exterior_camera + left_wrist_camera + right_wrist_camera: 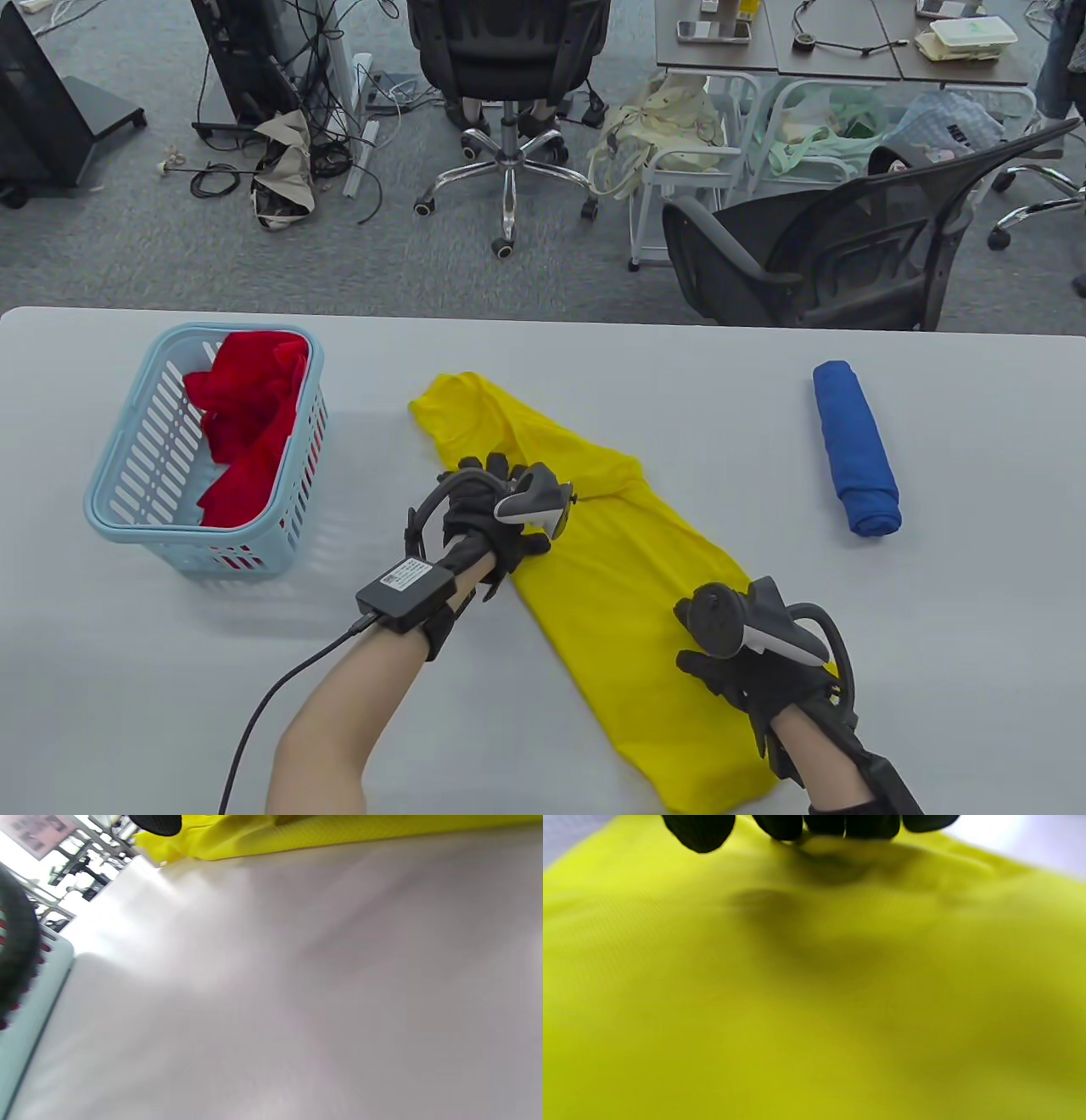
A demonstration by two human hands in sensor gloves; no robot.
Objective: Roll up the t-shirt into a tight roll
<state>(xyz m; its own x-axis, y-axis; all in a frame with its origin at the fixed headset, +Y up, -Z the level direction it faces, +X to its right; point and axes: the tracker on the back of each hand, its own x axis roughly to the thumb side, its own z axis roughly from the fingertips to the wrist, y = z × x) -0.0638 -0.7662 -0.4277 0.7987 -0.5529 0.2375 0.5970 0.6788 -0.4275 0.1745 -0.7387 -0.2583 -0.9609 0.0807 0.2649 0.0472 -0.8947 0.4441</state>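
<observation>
A yellow t-shirt (pixel 619 586), folded into a long strip, lies slantwise across the middle of the table (pixel 933 679). My left hand (pixel 488 509) sits at the strip's left edge near its upper end, fingers curled over the fabric. In the left wrist view one fingertip (pixel 156 822) shows above the yellow t-shirt's edge (pixel 339 834). At the strip's right edge near the lower end, my right hand (pixel 721 666) bends down onto the cloth. Its fingertips (pixel 780 825) and thumb dig into bunched yellow t-shirt fabric (pixel 814 984).
A light blue basket (pixel 127 501) holding red cloth (pixel 246 424) stands at the left. A rolled blue shirt (pixel 855 446) lies at the right. Office chairs and bags stand past the table's far edge. A cable runs from my left wrist.
</observation>
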